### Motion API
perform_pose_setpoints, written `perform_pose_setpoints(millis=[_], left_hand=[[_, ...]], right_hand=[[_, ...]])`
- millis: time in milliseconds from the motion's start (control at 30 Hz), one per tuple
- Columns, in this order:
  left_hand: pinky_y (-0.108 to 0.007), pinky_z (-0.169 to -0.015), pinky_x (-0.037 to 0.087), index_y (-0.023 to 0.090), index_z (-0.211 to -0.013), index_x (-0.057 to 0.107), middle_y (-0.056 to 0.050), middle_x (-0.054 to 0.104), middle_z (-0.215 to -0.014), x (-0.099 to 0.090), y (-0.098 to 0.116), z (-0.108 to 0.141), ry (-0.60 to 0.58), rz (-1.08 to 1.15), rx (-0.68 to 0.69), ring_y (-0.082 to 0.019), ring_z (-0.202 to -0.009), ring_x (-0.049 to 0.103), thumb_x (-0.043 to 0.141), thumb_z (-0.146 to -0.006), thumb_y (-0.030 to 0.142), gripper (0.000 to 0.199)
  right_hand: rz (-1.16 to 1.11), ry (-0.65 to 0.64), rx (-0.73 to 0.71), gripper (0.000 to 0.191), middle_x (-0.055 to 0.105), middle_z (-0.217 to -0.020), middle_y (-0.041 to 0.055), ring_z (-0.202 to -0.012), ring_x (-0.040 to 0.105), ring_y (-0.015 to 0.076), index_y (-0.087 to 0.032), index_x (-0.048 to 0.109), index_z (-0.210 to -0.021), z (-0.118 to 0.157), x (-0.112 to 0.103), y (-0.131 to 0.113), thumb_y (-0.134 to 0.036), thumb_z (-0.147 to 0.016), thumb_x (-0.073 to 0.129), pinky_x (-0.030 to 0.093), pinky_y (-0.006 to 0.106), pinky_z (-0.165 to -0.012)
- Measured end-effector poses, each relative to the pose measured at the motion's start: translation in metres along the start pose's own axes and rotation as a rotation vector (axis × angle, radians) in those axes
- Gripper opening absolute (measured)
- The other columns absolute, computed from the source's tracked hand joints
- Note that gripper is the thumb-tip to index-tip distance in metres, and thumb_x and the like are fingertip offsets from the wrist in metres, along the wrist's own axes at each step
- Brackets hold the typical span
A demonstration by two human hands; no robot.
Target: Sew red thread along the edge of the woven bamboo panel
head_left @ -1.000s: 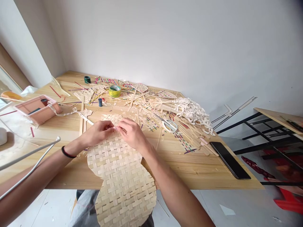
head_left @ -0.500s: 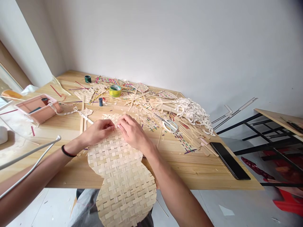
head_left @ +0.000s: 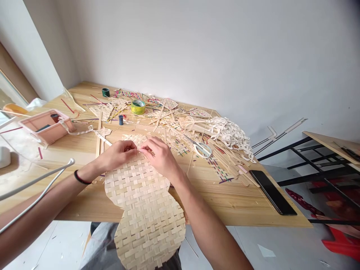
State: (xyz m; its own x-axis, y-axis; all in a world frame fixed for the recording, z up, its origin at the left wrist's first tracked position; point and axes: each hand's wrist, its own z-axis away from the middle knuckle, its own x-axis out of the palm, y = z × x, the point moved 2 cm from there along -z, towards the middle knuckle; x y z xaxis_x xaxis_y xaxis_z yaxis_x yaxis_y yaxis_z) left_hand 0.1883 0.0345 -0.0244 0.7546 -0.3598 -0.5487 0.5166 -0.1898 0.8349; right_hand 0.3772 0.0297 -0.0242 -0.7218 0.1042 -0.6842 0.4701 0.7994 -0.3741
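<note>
A pale woven mat (head_left: 149, 210), cut in a gourd-like shape with a narrow waist, hangs over the table's front edge toward the lap. My left hand (head_left: 119, 153) rests at its upper part, thumb and fingers pinched. Close beside it, my right hand (head_left: 157, 153) is pinched too, its fingertips nearly meeting the left ones. What lies between the fingertips is too small to make out. A white ribbon (head_left: 102, 138) runs from the pink basket (head_left: 53, 129) to beside my left hand.
Scissors (head_left: 202, 150), loose strips (head_left: 227, 161), a white ribbon heap (head_left: 230, 133) and a black phone (head_left: 272, 192) lie to the right. Yellow tape (head_left: 138, 107) and a blue spool (head_left: 120, 120) stand behind my hands. A white cable (head_left: 42, 195) crosses the left side.
The fingertips of both hands have come slightly closer together at the mat's upper part. The view has shifted a little.
</note>
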Motion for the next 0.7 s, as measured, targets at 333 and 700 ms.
perform_pose_setpoints(millis=[333,700], left_hand=[[-0.031,-0.062,0.036,0.017,-0.085,0.064,-0.002,0.059,-0.074,-0.0004,-0.002,-0.0013,0.006,-0.026,0.021,-0.019,-0.068,0.049,0.054,-0.086,0.057,0.042],[-0.033,-0.069,0.042,0.016,-0.087,0.066,-0.005,0.067,-0.082,-0.0013,-0.0001,-0.0007,0.007,-0.049,0.04,-0.022,-0.076,0.056,0.052,-0.089,0.058,0.045]], right_hand=[[0.087,0.025,-0.052,0.024,0.067,-0.087,0.0053,-0.084,0.059,0.0182,-0.018,0.065,-0.087,0.0005,0.0043,-0.0002,-0.019,-0.107,0.051,0.045,0.033,-0.081],[0.209,-0.027,-0.006,0.036,0.062,-0.077,0.0031,-0.077,0.055,0.0175,-0.019,0.06,-0.079,-0.001,0.0077,-0.004,-0.028,-0.111,0.046,0.039,0.033,-0.076]])
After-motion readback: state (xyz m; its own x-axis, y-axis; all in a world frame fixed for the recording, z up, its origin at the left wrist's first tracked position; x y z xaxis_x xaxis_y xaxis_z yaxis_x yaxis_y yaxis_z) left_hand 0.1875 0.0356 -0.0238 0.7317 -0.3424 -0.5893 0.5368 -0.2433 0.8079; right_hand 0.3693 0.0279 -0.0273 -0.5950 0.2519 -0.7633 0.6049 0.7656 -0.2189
